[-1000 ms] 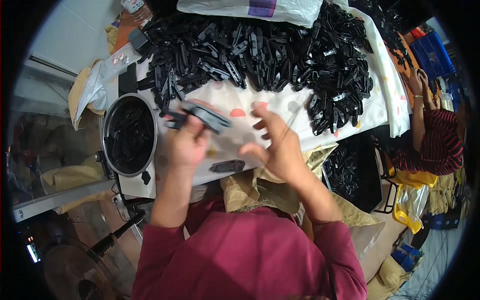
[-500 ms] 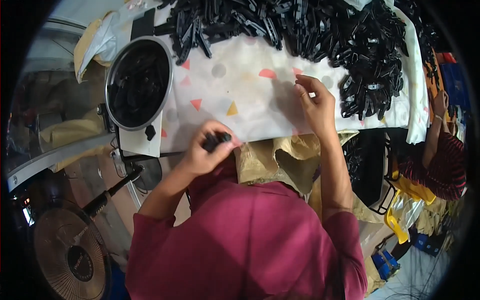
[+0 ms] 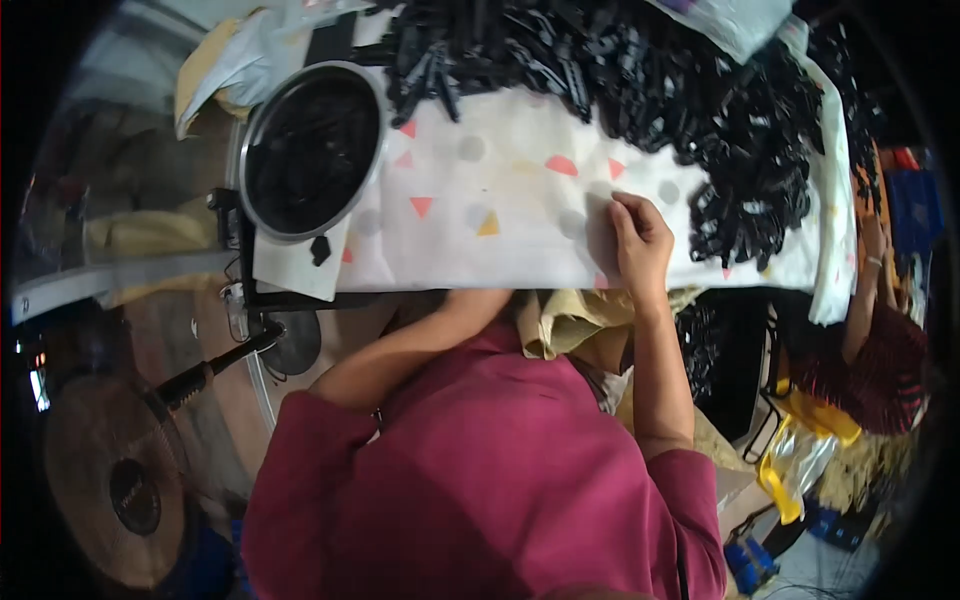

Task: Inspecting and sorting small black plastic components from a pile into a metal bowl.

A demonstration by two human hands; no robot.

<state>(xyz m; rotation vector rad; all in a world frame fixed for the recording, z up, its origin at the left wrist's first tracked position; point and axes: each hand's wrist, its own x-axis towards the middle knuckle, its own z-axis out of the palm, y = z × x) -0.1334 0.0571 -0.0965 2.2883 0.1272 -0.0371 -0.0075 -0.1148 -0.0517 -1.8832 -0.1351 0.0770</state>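
Over the white patterned cloth [image 3: 440, 250], my right hand [image 3: 645, 238] is raised near the table's front edge. Its fingers curl in, thumb and forefinger close together; whether anything small sits between them I cannot make out. Beyond it and to its right lies a big heap of long, narrow black pieces [image 3: 750, 200], clip-like in shape. My left forearm [image 3: 430, 340] reaches across my front, and the left hand is hidden under the table edge, beside a crumpled tan sack [image 3: 560, 322]. A round metal-rimmed bowl [image 3: 247, 190] at the left holds more dark pieces.
A single black piece [image 3: 320, 250] lies on a white sheet [image 3: 290, 268] below the bowl. A fan [image 3: 135, 495] stands at lower left. At the right, another person's arm [image 3: 865, 300] is at an orange-edged surface. A yellow frame [image 3: 785, 490] stands at lower right.
My left hand, holding a bunch of black pieces above the table edge, has dropped out of sight beneath it. My right fingers have drawn closer together. The whole view has shifted slightly.
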